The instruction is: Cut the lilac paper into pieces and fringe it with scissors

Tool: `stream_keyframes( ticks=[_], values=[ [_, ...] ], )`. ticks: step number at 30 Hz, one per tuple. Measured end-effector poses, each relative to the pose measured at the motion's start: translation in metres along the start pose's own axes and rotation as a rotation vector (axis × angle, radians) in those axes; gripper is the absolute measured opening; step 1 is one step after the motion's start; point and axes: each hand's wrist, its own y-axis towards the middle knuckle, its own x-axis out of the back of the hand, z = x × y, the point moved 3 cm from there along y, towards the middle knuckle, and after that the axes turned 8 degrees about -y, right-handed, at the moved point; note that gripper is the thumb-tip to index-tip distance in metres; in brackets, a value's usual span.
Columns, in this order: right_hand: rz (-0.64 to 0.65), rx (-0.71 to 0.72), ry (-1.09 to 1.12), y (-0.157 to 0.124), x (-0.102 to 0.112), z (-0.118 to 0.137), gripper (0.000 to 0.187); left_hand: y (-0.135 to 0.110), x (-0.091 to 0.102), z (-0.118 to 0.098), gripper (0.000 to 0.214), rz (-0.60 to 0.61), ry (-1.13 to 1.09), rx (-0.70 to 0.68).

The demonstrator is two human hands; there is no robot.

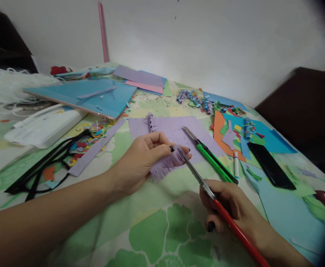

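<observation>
My left hand (142, 157) pinches a small purple paper piece with a fringed edge (166, 165), holding it just above the table. My right hand (229, 207) grips a red-handled utility knife (234, 226). Its metal blade (191, 168) points up-left and touches the fringed paper beside my left thumb. A larger purple sheet (173, 131) lies flat behind the hands. A small rolled purple paper tube (150, 121) rests on its far left corner. A green utility knife (211, 155) lies across that sheet's right side.
A black phone (270, 165) lies on blue paper at right, with a white marker (236, 163) beside it. Colored paper scraps (206, 104), a blue board (84, 96), a white box (42, 128), black strips (48, 159) and a long purple strip (95, 148) cover the green floral tablecloth (156, 230).
</observation>
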Motion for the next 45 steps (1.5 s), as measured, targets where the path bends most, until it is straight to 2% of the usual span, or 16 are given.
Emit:
stream_keyframes(
  ticks=[7,15,26,30,35,40,45],
  values=[
    [0.027,-0.074,0.015,0.0001,0.0027,0.0054,0.047,-0.0007,-0.0010,0.0003,0.015,-0.039,0.006,0.027],
    [-0.012,-0.024,0.032,-0.0032,0.0028,0.0054,0.056,-0.0010,-0.0026,-0.0005,0.013,-0.053,-0.008,0.042],
    [-0.002,-0.041,-0.013,-0.0033,0.0047,0.0087,0.056,-0.0022,-0.0014,0.0009,0.014,-0.060,-0.005,0.041],
    [-0.001,-0.030,-0.029,-0.0034,0.0040,0.0092,0.049,-0.0018,-0.0016,0.0013,0.015,-0.051,-0.004,0.040],
    [0.003,-0.086,-0.017,-0.0045,0.0032,0.0057,0.043,-0.0017,-0.0024,0.0007,0.015,-0.045,-0.001,0.032],
    [-0.018,-0.002,-0.070,-0.0047,0.0055,0.0054,0.050,-0.0023,-0.0027,0.0003,0.014,-0.051,-0.003,0.033],
    [0.002,-0.017,-0.054,-0.0017,0.0051,0.0043,0.053,-0.0028,-0.0024,0.0013,0.013,-0.040,0.004,0.031]
  ],
)
